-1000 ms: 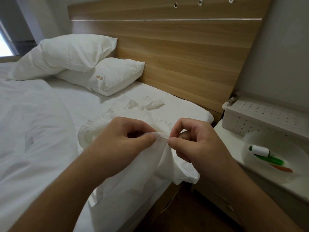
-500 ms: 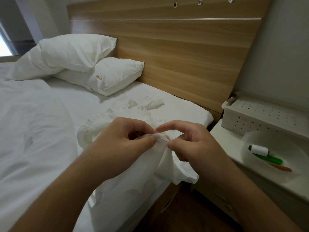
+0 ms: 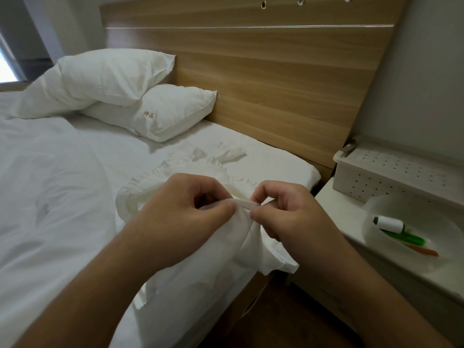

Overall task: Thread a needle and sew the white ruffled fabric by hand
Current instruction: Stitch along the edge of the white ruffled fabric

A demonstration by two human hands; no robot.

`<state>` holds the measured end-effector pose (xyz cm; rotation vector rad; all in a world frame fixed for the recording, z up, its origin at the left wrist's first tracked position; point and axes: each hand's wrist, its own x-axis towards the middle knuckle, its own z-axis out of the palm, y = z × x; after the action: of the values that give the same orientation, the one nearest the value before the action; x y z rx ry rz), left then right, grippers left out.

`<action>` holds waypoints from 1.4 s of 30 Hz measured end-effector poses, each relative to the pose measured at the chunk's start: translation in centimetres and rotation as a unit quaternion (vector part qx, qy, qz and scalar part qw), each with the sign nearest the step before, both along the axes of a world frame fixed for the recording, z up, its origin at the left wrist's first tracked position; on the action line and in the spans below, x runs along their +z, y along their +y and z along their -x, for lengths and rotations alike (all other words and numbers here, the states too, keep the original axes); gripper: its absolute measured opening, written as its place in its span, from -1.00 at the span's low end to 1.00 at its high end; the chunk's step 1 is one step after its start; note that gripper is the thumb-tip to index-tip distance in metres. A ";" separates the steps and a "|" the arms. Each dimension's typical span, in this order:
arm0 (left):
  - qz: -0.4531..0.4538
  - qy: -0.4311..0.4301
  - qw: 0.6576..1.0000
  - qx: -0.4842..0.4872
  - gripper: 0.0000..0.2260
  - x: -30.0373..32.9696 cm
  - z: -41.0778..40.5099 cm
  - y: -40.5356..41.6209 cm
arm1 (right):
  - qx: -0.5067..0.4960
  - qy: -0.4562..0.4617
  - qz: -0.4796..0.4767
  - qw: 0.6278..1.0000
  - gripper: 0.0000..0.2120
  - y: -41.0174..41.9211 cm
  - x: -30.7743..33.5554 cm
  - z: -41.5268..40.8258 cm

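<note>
— Beside the headboard (image 3: 251, 71), where's the cloth (image 3: 226, 249)?
— On the bed edge; left hand (image 3: 180, 212) and right hand (image 3: 288, 214) both pinch its fold.
— Needle?
— Cannot tell.

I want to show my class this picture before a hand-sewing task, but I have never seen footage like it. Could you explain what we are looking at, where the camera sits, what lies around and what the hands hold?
There is no machine here: a person wears a wide-angle camera on the head, so you look forward and down along both forearms. The left hand and the right hand meet over the edge of a bed with white sheets and pinch a fold of the white ruffled fabric between thumb and fingers. A needle or thread is too fine to make out. Behind lie two white pillows against a wooden headboard. To the right, a white bedside table carries a perforated white box and a white round bowl holding a white spool of thread and green and orange tools.
</note>
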<state>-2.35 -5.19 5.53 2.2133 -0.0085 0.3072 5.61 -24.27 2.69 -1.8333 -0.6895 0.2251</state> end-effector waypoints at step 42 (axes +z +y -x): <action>0.017 0.034 0.999 0.002 -0.89 0.2 0.1 0.4 | 0.099 0.142 -0.134 0.976 -0.84 -0.4 -0.3 -1.3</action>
<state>-2.43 -4.84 5.69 2.1894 0.0388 0.2322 6.87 -24.65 2.35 -1.4404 -0.6645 0.4908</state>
